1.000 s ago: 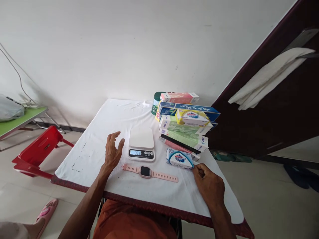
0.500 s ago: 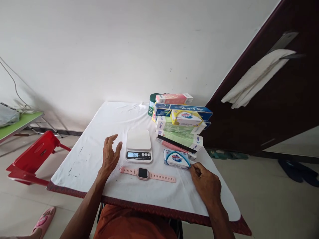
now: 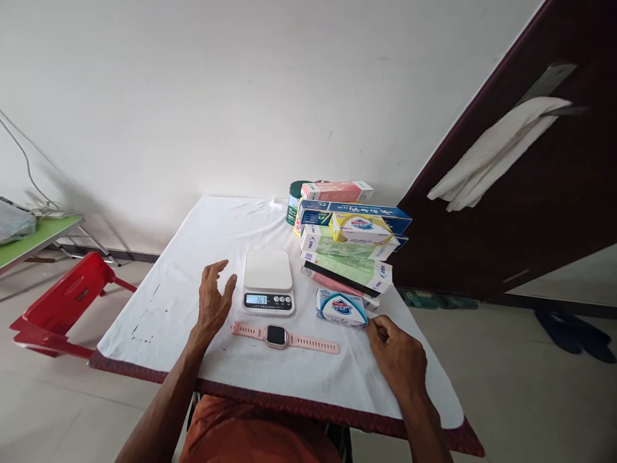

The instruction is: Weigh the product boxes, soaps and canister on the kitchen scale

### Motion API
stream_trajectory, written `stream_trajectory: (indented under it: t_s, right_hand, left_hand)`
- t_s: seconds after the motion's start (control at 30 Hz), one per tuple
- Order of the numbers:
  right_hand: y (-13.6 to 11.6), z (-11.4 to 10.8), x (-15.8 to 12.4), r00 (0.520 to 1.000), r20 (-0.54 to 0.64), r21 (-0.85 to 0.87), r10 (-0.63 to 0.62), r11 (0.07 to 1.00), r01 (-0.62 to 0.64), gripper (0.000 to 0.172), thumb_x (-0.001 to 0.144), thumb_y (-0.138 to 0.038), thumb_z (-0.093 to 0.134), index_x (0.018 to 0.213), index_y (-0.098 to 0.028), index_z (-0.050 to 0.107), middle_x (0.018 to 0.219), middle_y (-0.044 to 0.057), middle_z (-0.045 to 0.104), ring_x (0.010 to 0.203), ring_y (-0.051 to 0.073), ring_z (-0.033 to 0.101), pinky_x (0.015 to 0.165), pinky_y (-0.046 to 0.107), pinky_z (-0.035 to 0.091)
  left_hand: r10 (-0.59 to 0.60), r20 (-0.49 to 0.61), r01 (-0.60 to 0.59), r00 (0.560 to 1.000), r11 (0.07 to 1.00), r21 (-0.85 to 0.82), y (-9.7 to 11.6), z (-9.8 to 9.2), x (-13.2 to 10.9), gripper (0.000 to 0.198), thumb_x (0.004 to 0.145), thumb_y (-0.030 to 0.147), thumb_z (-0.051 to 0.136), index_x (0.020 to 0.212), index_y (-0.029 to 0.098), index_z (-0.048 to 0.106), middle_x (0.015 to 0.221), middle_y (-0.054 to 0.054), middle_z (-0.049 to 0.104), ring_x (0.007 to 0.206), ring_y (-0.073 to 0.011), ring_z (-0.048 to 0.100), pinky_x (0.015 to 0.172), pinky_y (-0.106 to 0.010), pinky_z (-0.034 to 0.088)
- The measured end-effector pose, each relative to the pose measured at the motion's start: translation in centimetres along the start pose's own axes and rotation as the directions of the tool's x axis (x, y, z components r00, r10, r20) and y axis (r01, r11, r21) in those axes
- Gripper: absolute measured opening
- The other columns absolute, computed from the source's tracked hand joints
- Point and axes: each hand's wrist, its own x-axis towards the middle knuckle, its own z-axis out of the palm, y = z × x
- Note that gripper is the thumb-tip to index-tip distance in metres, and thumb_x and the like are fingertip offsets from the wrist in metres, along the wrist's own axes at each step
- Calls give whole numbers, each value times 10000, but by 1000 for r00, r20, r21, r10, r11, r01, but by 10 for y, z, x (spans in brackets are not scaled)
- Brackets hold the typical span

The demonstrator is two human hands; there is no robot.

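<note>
My left hand (image 3: 214,297) rests on the white tablecloth (image 3: 168,302), fingers apart, just left of a white kitchen scale (image 3: 268,281) whose display is lit and whose platform is bare. A pink smartwatch (image 3: 283,337) lies flat in front of the scale, between my hands. My right hand (image 3: 398,358) lies loosely curled on the cloth, its fingertips by the corner of a blue-and-white soap box (image 3: 342,307). Neither hand holds anything.
A pile of boxes (image 3: 351,247) with a green tin (image 3: 294,199) behind it stands at the table's right rear. A red plastic stool (image 3: 62,305) lies tipped on the floor to the left. A dark door (image 3: 530,212) with a white cloth (image 3: 496,154) stands at right.
The view shifted slightly between the earliest frame and now. Both hands stay where they were on the cloth.
</note>
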Motion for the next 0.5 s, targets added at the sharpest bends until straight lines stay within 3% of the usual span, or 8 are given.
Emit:
stream_trajectory:
  t_s: [0.5]
  right_hand:
    - [-1,-1,0,999,26,-12,30,999,-29,308,833,-518,500,697,-252,574,646,35,681,616,210,598,598,290,357]
  left_hand:
    - [10,29,-9,1000,999,-43,1,1,-2,356,1015,421,575,1311,225,594,1303,-127,654,1202,-277,628,981,-488,559]
